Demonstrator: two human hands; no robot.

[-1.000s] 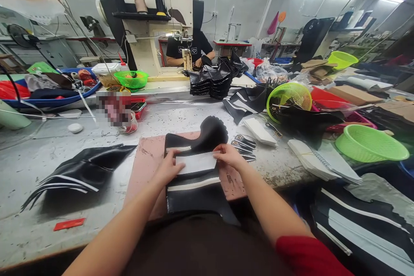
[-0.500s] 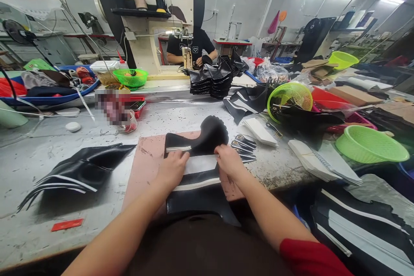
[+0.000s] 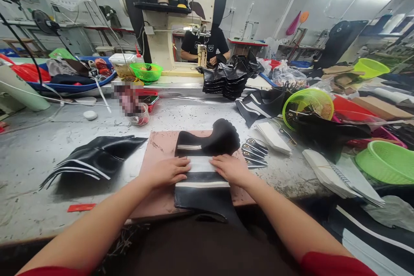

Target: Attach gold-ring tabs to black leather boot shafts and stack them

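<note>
A black leather piece (image 3: 202,198) with a scalloped curved end lies on a pinkish board (image 3: 155,151). Across its middle lies a white strip (image 3: 199,164), flat against the leather. My left hand (image 3: 171,170) rests on the strip's left end, fingers stretched out and pointing inward. On the right end my right hand (image 3: 230,169) lies flat, its fingers spread. Narrower pale tapes run across the leather above and below the strip. Just right of the board are several small black straps (image 3: 254,153) with gold-coloured eyelets.
Stacked black leather pieces (image 3: 93,157) lie at left, near a red strip (image 3: 81,207). White strips (image 3: 273,138) and a yellow-green basket (image 3: 307,108) are at right. Behind stands a sewing machine (image 3: 158,43), with a co-worker (image 3: 220,43) beyond it.
Both hands have gone from gripping the white strip's ends with bent fingers to lying flatter on it. The view has shifted, so the scene sits further right.
</note>
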